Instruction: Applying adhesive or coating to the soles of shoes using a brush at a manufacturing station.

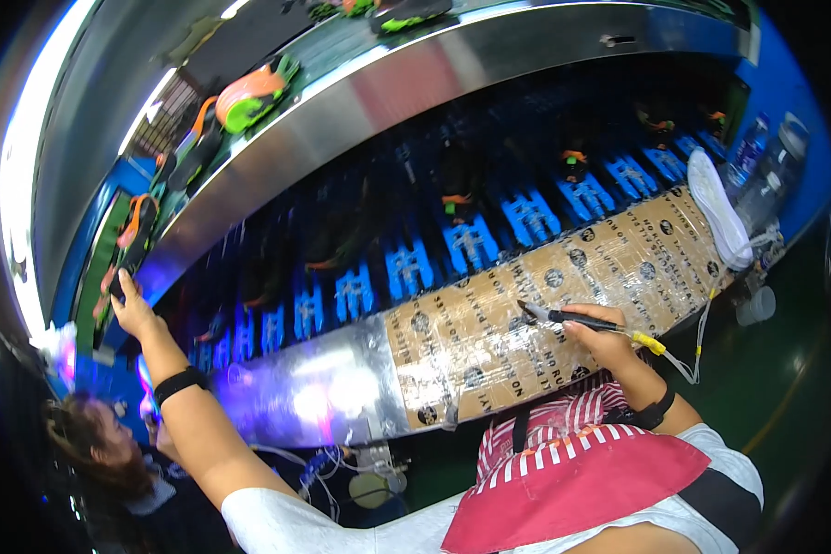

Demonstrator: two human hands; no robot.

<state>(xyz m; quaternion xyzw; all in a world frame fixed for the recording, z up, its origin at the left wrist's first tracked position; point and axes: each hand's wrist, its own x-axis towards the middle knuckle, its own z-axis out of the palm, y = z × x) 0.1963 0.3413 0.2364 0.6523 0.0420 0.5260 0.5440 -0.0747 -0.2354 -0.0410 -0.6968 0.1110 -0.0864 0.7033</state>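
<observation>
Cardboard-covered ledge, repeated black lettering, black-handled tool in right hand

The pen-like tool is black with a greyish front, a dark tip and yellow at its rear. Brown cardboard carries black lettering and round black marks; the bench is silver with violet and white glare. The brackets glow bright blue. One shoe pairs orange with lime green. The apron is crimson plus red-and-white stripes, the shirt pale grey, the armbands black, the floor dark green.
</observation>
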